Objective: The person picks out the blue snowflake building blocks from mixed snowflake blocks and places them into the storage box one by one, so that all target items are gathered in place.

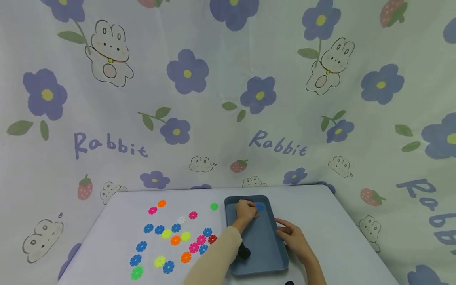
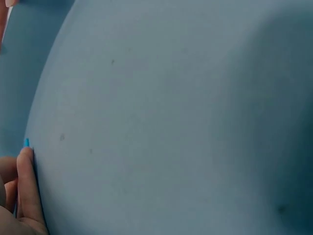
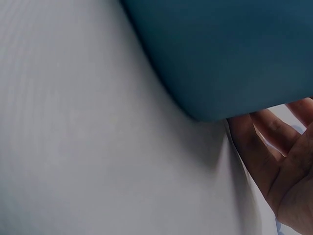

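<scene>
In the head view my left hand (image 1: 246, 210) is inside the far end of a grey-blue rectangular tray (image 1: 258, 249), fingers curled. It pinches a blue notched plastic disc (image 1: 260, 207); a small blue edge (image 2: 27, 142) shows at the fingertips in the left wrist view. My right hand (image 1: 295, 240) rests against the outer right side of the tray, its fingers extended and touching the wall. Beneath the tray's edge, the right wrist view shows those fingers (image 3: 254, 147) from the palm side, partly hidden behind the tray.
Left of the tray, several notched discs lie scattered on the white table (image 1: 342, 237), among them a green disc (image 1: 214, 206), an orange disc (image 1: 186, 257) and a dark red disc (image 1: 212, 239). A patterned curtain (image 1: 221, 118) hangs behind the table.
</scene>
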### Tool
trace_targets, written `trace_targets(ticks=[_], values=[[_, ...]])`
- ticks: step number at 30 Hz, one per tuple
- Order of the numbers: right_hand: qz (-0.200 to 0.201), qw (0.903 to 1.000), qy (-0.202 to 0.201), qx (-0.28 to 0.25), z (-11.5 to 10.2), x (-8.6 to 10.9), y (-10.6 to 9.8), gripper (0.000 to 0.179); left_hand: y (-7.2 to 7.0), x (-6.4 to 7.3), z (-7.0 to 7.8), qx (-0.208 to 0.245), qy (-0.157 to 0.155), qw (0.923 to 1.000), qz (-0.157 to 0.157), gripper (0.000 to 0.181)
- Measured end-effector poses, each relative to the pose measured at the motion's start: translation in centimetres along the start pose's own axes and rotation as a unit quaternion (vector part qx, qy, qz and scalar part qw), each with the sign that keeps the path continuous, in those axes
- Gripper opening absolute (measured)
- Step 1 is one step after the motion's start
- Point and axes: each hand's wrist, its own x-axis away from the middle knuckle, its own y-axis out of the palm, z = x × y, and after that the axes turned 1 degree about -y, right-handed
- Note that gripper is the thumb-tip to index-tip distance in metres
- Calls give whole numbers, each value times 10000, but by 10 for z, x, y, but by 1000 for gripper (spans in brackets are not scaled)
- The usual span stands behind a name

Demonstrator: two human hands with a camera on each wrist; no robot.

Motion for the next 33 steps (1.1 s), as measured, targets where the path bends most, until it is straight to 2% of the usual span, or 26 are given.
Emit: trace_targets(ticks=[3,6,10,12,14,19,22,28,33], values=[[20,10000,-21,-45,-3,-1,5,44,-5,-2,0,-71,23,10000,31,12],[53,10000,-11,-24,-1,-3,7,44,-9,-3,0,39,-201,9998,-49,12],[18,10000,-27,-46,0,-4,8,43,-20,-5,8,342,-757,9952,-510,14],[3,10000,-42,-67,-1,-4,9,43,-29,-4,16,347,-902,9922,-788,18],[-3,10000,-52,-79,-1,-4,9,43,-40,-2,26,282,-914,9899,-1042,20],[-8,10000,-31,47,-1,-5,7,43,-70,8,55,192,-525,9864,-1544,16],[-13,9999,-13,101,-1,-6,5,43,-87,13,66,104,-210,9838,-1776,14],[-59,9998,-71,171,-2,-3,2,44,-122,24,75,-419,357,9777,-2025,13],[-90,9998,-37,183,-1,1,0,45,-148,39,73,-1015,813,9714,-1985,12]])
